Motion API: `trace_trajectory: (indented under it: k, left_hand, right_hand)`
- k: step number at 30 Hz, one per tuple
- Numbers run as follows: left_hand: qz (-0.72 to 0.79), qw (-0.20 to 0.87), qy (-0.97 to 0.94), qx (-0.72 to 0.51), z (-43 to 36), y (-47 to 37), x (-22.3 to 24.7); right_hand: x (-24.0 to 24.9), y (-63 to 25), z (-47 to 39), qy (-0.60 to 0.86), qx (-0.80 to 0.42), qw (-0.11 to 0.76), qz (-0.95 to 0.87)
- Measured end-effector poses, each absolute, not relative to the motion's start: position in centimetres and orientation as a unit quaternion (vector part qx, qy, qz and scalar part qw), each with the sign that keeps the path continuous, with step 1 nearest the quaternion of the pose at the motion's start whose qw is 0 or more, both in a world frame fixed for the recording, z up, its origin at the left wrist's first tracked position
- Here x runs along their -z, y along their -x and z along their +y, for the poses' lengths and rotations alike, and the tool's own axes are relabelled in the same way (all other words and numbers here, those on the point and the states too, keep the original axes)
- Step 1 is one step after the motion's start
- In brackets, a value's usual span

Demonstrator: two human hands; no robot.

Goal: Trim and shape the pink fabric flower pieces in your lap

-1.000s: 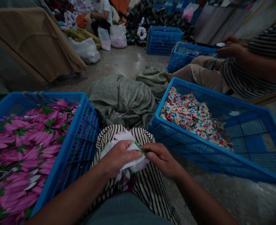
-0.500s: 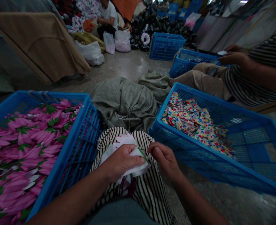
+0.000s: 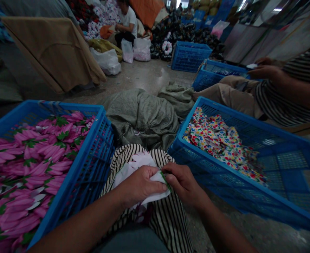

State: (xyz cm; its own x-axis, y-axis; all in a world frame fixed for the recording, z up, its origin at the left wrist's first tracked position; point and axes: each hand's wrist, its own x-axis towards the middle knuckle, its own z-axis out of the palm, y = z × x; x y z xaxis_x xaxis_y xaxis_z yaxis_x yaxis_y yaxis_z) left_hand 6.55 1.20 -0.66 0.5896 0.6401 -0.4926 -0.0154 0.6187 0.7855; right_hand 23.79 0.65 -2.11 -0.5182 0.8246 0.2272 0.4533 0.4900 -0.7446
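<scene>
Over my lap, my left hand (image 3: pixel 147 182) is closed on a folded white fabric piece (image 3: pixel 159 188) with a green edge, thumb on top. My right hand (image 3: pixel 180 181) is pinched closed right at that green edge, its fingertips touching the cloth. Whatever is between those fingertips is too small or hidden to make out. More white cloth with pink petal-shaped edges (image 3: pixel 144 158) lies on my striped trousers, partly under my left hand.
At left stands a blue crate (image 3: pixel 101 114) of pink and green flower-shaped pieces. Another blue crate (image 3: pixel 250 123) at right holds colourful printed cloth. Grey-green sacks (image 3: pixel 144 109) lie ahead. A person in stripes (image 3: pixel 284 84) sits at right; another person (image 3: pixel 128 24) sits farther back.
My right hand has moved left, from apart to touching the green edge of the cloth. My left hand keeps its grip. The view has shifted slightly.
</scene>
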Motion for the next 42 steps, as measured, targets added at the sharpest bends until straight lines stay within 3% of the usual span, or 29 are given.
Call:
trace_trajectory:
  k: [7,12,14,20,26,34,42]
  left_hand:
    - [0.408,0.801,-0.394,-0.190,1.1,-6.6,0.9]
    - [0.401,0.800,-0.398,-0.204,1.2,-6.6,0.9]
    - [0.400,0.806,-0.383,-0.212,1.2,-6.6,1.0]
    - [0.415,0.788,-0.403,-0.208,1.2,-6.7,1.0]
    - [0.456,0.661,-0.553,-0.222,1.2,-6.6,0.1]
    - [0.419,0.713,-0.527,-0.198,1.2,-6.5,0.5]
    - [0.427,0.699,-0.545,-0.181,1.3,-6.5,0.3]
  right_hand:
    - [2.2,-23.9,0.8,0.390,-0.327,0.284,-0.813]
    - [3.9,-23.6,0.5,0.463,-0.474,0.463,-0.589]
    - [4.8,-23.4,0.1,0.458,-0.537,0.488,-0.514]
    - [4.3,-23.1,-0.6,0.444,-0.525,0.395,-0.609]
    - [2.3,-23.3,0.0,0.427,-0.459,0.316,-0.712]
    - [2.2,-23.1,0.0,0.426,-0.415,0.311,-0.741]
    - [2.6,-23.3,-0.1,0.423,-0.377,0.327,-0.756]
